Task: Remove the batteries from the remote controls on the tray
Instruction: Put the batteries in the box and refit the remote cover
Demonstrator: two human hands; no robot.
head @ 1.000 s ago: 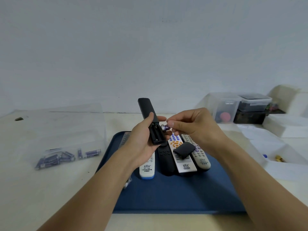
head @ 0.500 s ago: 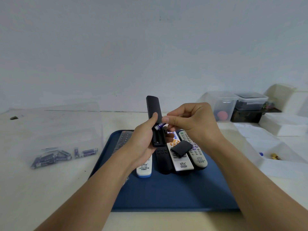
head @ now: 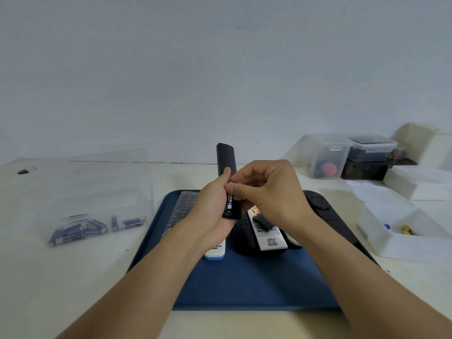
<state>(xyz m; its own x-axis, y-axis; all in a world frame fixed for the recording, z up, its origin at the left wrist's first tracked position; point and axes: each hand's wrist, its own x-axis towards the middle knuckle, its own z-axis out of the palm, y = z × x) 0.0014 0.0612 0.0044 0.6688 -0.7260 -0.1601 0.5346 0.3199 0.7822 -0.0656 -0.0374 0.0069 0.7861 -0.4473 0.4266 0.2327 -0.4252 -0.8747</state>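
Gripping a slim black remote (head: 226, 165) upright above the blue tray (head: 244, 285), the left hand (head: 211, 211) wraps the lower body of the unit, thumb lying along its near face. The battery bay at the bottom end faces the camera and is uncovered. One purple battery (head: 230, 200) sits lengthwise in the bay.

The right hand (head: 266, 192) is curled, thumb and fingertips pinched onto the upper end of that battery. Contact with the battery is evident; whether it is seated or partly lifted cannot be told.

On the tray, beneath the hands, several other remotes lie side by side. A white remote with a blue end (head: 215, 253) lies at the left, partly hidden by the left wrist. A black remote (head: 244, 241) lies just beside it, then a white remote with an orange pad (head: 267, 237). A small black cover (head: 263, 220) rests on top of that white remote. A grey keypad remote (head: 184, 204) lies at the tray's far left, and a dark round-ended unit (head: 318, 201) at its far right.

Left of the tray, well apart from it, a clear plastic bag (head: 97, 192) lies on the table (head: 73, 277) holding a cluster of loose purple batteries (head: 80, 230). Clear storage boxes (head: 330, 157) and white trays (head: 403, 231) stand at the right.
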